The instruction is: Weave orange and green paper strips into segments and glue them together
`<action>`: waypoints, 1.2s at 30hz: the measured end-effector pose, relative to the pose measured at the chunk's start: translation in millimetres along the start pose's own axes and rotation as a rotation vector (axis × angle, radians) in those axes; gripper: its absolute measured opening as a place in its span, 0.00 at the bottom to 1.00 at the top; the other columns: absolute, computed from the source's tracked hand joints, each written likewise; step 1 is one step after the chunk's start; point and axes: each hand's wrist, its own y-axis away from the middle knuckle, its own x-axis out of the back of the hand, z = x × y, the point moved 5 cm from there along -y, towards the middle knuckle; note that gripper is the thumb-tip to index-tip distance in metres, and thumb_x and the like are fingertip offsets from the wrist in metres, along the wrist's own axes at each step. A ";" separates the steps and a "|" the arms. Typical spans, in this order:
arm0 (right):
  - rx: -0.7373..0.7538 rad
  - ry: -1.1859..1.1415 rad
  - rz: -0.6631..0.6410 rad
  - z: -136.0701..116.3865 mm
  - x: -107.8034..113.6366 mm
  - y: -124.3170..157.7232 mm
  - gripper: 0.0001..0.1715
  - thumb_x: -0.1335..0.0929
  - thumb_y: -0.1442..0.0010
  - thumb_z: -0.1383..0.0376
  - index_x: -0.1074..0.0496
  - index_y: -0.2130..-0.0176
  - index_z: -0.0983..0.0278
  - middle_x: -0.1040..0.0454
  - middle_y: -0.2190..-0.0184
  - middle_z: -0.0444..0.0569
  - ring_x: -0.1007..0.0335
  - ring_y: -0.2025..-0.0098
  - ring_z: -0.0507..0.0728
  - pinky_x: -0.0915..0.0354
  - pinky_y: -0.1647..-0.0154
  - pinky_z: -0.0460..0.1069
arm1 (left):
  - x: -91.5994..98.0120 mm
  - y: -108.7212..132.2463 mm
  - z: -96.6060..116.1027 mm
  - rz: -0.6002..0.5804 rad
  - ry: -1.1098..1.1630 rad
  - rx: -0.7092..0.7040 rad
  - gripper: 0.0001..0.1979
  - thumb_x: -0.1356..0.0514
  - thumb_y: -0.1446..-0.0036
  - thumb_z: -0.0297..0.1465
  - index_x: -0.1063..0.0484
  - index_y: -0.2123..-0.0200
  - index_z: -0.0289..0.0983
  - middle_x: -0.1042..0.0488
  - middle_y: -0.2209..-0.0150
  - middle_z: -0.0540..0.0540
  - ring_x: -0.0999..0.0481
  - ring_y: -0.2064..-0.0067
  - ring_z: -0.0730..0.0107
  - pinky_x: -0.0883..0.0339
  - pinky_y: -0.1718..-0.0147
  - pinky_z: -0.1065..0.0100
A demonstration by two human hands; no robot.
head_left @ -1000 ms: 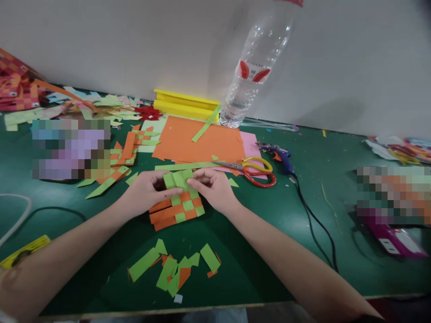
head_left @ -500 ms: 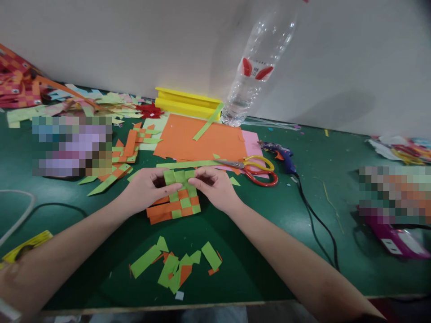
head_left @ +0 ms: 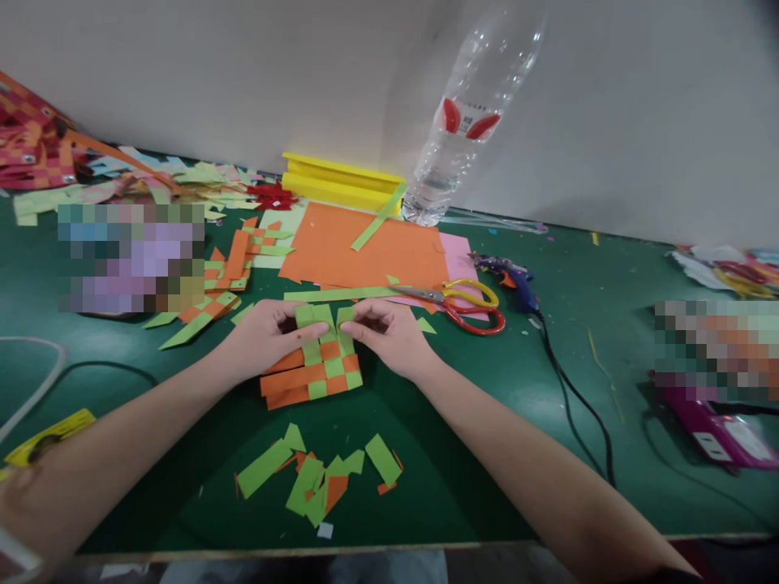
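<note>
Between my hands is a woven paper piece [head_left: 334,367] of green and orange strips in a checker pattern, its orange ends loose at the left. My left hand [head_left: 268,339] pinches the green strips at its upper left between thumb and fingers. With thumb and fingertips, my right hand [head_left: 388,337] grips the green strip at the upper right. A narrow gap shows between the green strips. Just behind my hands lie a long green paper strip [head_left: 341,294] and scissors [head_left: 454,304] with one yellow and one red handle. Green and orange paper scraps [head_left: 316,483] lie in front.
Orange paper sheets [head_left: 371,251] lie behind, near a yellow channel-shaped piece [head_left: 341,182] and a tilted plastic bottle [head_left: 444,154]. A blue glue gun [head_left: 508,276] trails its black cord on the right. Woven paper fish [head_left: 210,307] lie left; a magenta device [head_left: 712,426] sits far right.
The green strips at the top of the woven piece have spread apart, opening a gap between my two hands. The view has shifted slightly.
</note>
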 end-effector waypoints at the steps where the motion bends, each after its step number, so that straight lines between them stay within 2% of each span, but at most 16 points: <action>1: -0.007 0.008 -0.005 0.0 -0.2 0.1 0.10 0.27 0.49 0.60 0.30 0.71 0.63 0.31 0.74 0.41 0.36 0.72 0.49 0.37 0.68 0.47 | 0.0 0.0 0.2 0.005 0.012 -0.004 0.17 0.36 0.48 0.44 0.19 0.61 0.39 0.18 0.65 0.47 0.20 0.62 0.61 0.26 0.61 0.66; 7: -0.038 0.044 -0.034 -0.3 -0.9 1.3 0.09 0.28 0.48 0.60 0.30 0.70 0.63 0.29 0.73 0.41 0.36 0.72 0.49 0.38 0.69 0.47 | -0.9 0.6 -0.8 -0.003 0.065 -0.011 0.18 0.34 0.50 0.44 0.20 0.58 0.42 0.18 0.59 0.47 0.20 0.57 0.59 0.27 0.54 0.62; 11: -0.028 0.042 -0.007 -2.0 0.6 1.4 0.09 0.28 0.48 0.61 0.31 0.70 0.63 0.30 0.74 0.41 0.36 0.72 0.49 0.37 0.69 0.47 | -1.9 0.3 -4.1 -0.021 0.069 0.028 0.20 0.33 0.51 0.44 0.21 0.57 0.41 0.19 0.58 0.47 0.20 0.57 0.59 0.25 0.58 0.63; 19: -0.063 0.037 0.003 -1.2 -0.2 0.3 0.11 0.28 0.49 0.60 0.31 0.70 0.63 0.29 0.73 0.42 0.34 0.71 0.50 0.36 0.67 0.48 | -2.3 2.5 0.6 -0.041 0.054 0.021 0.13 0.33 0.52 0.42 0.21 0.67 0.38 0.21 0.70 0.49 0.22 0.69 0.68 0.27 0.69 0.70; 22: -0.066 0.043 0.025 -0.8 0.2 0.3 0.12 0.27 0.50 0.58 0.31 0.71 0.63 0.28 0.73 0.42 0.33 0.70 0.50 0.35 0.66 0.49 | -3.7 3.6 5.4 -0.076 0.054 -0.009 0.13 0.33 0.52 0.41 0.23 0.69 0.37 0.21 0.68 0.48 0.23 0.69 0.68 0.27 0.67 0.70; 26: -0.071 0.016 0.043 -0.4 1.1 0.2 0.13 0.27 0.50 0.58 0.31 0.70 0.63 0.27 0.72 0.43 0.32 0.70 0.51 0.35 0.66 0.49 | -6.1 3.8 5.8 -0.116 0.047 -0.014 0.15 0.34 0.51 0.41 0.23 0.62 0.38 0.19 0.63 0.46 0.21 0.64 0.64 0.26 0.63 0.67; 30: -0.063 0.031 0.033 -1.5 1.6 -0.3 0.11 0.28 0.50 0.59 0.31 0.70 0.62 0.26 0.72 0.44 0.31 0.69 0.51 0.34 0.66 0.49 | -5.0 1.8 2.3 -0.100 0.024 -0.008 0.17 0.35 0.49 0.41 0.22 0.58 0.40 0.19 0.59 0.45 0.21 0.58 0.59 0.26 0.57 0.63; 32: -0.068 0.030 0.022 -1.2 1.2 -0.2 0.11 0.28 0.49 0.59 0.31 0.69 0.62 0.26 0.71 0.44 0.31 0.69 0.51 0.34 0.65 0.48 | -4.3 0.9 2.3 -0.096 0.023 -0.011 0.16 0.35 0.50 0.42 0.21 0.59 0.40 0.19 0.59 0.46 0.21 0.57 0.59 0.27 0.56 0.62; 36: -0.106 0.019 -0.003 0.4 -0.6 1.5 0.13 0.28 0.49 0.59 0.32 0.66 0.63 0.27 0.70 0.43 0.32 0.69 0.50 0.36 0.66 0.47 | -4.5 1.2 5.0 -0.098 0.031 -0.026 0.12 0.36 0.49 0.40 0.21 0.64 0.40 0.19 0.62 0.47 0.21 0.61 0.63 0.26 0.58 0.64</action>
